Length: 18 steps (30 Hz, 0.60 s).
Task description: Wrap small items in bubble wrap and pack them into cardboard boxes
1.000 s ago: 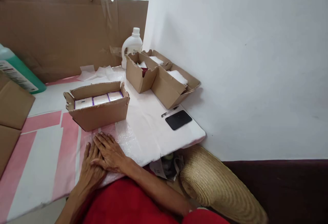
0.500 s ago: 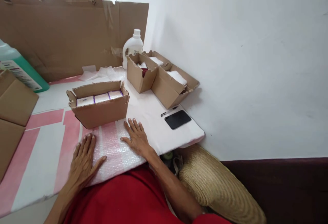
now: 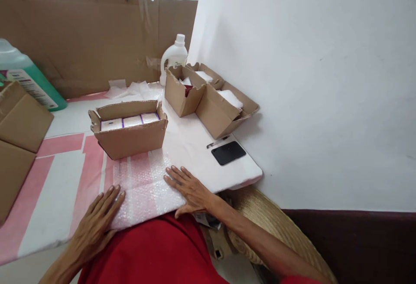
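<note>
A sheet of bubble wrap (image 3: pixel 143 193) lies flat on the table at its front edge. My left hand (image 3: pixel 97 221) rests on its left side, palm down with the fingers stretched out. On the right side of the sheet lies my right hand (image 3: pixel 190 188), open, fingers extended and thumb toward the table edge. Neither hand holds anything. Just beyond the wrap stands an open cardboard box (image 3: pixel 133 141) with several white, purple-edged packs (image 3: pixel 132 121) inside.
A black phone (image 3: pixel 228 152) and a pen (image 3: pixel 217 142) lie at right. Behind them stand small cardboard boxes (image 3: pixel 212 112) and a white bottle (image 3: pixel 175 56). At left are a green-liquid jug (image 3: pixel 35 82) and a cardboard box (image 3: pixel 19 132). A tall cardboard panel (image 3: pixel 97 41) and white wall border the table.
Both hands have slid toward the front edge of the table, flat on the bubble wrap. My right hand has also moved right. The view has shifted slightly.
</note>
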{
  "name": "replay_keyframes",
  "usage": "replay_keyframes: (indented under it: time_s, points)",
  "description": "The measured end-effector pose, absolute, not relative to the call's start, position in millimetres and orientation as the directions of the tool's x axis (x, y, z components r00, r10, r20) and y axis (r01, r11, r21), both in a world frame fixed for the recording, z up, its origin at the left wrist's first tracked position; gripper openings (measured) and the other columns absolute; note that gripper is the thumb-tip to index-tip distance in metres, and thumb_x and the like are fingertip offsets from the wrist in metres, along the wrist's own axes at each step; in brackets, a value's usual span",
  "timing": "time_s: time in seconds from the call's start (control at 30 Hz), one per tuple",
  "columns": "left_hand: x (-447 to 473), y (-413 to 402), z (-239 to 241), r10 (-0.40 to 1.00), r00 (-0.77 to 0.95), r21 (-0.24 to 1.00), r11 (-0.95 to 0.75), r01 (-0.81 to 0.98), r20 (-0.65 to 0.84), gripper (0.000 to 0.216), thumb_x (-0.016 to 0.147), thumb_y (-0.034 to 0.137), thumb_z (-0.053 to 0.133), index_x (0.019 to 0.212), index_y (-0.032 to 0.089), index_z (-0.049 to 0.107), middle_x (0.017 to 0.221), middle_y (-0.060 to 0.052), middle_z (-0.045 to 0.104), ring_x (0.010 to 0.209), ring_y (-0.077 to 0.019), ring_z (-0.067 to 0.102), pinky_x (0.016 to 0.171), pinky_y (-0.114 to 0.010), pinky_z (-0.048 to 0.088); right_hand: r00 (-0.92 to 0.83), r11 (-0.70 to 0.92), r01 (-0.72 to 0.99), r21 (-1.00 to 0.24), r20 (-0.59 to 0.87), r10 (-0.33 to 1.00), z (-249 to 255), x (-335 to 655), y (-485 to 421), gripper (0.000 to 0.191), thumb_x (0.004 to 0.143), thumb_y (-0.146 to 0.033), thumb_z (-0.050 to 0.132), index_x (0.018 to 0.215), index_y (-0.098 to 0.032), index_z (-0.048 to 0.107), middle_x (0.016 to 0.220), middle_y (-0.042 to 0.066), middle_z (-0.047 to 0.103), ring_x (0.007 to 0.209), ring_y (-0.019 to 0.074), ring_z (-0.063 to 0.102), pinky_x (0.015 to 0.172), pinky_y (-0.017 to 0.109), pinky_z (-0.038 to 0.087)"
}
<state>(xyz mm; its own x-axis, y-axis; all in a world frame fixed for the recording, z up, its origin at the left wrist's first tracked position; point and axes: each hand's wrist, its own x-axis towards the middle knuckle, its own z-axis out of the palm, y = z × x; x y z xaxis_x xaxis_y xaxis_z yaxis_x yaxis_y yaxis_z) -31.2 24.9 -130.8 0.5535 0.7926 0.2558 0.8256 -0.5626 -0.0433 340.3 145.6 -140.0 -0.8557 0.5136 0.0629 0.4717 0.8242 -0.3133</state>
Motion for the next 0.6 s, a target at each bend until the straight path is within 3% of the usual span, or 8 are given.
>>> replay_keyframes:
  time_s: [0.13, 0.33, 0.5, 0.6]
  points:
    - [-36, 16, -132, 0.769, 0.554, -0.032, -0.575, 0.817, 0.319, 0.069, 0.090, 0.019, 0.046, 0.158, 0.019, 0.033, 0.159, -0.013, 0.044, 0.149, -0.0255, 0.037, 0.121, -0.038, 0.027, -0.870, 0.833, 0.463, -0.303, 0.023, 0.492, -141, 350, 139, 0.087, 0.090, -0.050, 0.065, 0.161, -0.018, 0.026, 0.168, 0.010, 0.025, 0.157, 0.0287, 0.013, 0.127, 0.047, 0.013]
    - [-32, 16, -128, 0.817, 0.414, 0.178, -0.512, 0.840, 0.401, 0.049, 0.093, 0.018, 0.051, 0.141, 0.028, 0.054, 0.141, -0.008, 0.063, 0.132, -0.0228, 0.058, 0.103, -0.036, 0.050, -0.812, 0.773, 0.501, -0.389, 0.099, 0.576, -141, 349, 130, 0.061, 0.096, -0.042, 0.061, 0.152, -0.023, 0.046, 0.161, 0.008, 0.041, 0.153, 0.0281, 0.028, 0.124, 0.049, 0.023]
    - [-31, 20, -129, 0.871, 0.260, 0.354, -0.419, 0.836, 0.417, 0.025, 0.096, 0.025, 0.054, 0.115, 0.030, 0.069, 0.119, -0.003, 0.074, 0.112, -0.0206, 0.070, 0.093, -0.034, 0.055, -0.643, 0.702, 0.498, -0.509, 0.326, 0.693, -154, 337, 124, 0.026, 0.101, -0.029, 0.057, 0.123, -0.023, 0.070, 0.134, 0.009, 0.068, 0.136, 0.0246, 0.053, 0.112, 0.049, 0.042]
    - [-25, 18, -129, 0.916, 0.076, 0.493, -0.280, 0.824, 0.394, 0.018, 0.096, 0.036, 0.055, 0.100, 0.026, 0.070, 0.098, -0.003, 0.076, 0.094, -0.0211, 0.072, 0.084, -0.035, 0.057, -0.465, 0.602, 0.505, -0.619, 0.392, 0.794, -158, 327, 116, 0.021, 0.102, -0.028, 0.055, 0.100, -0.022, 0.075, 0.110, 0.008, 0.076, 0.123, 0.0250, 0.062, 0.105, 0.048, 0.047]
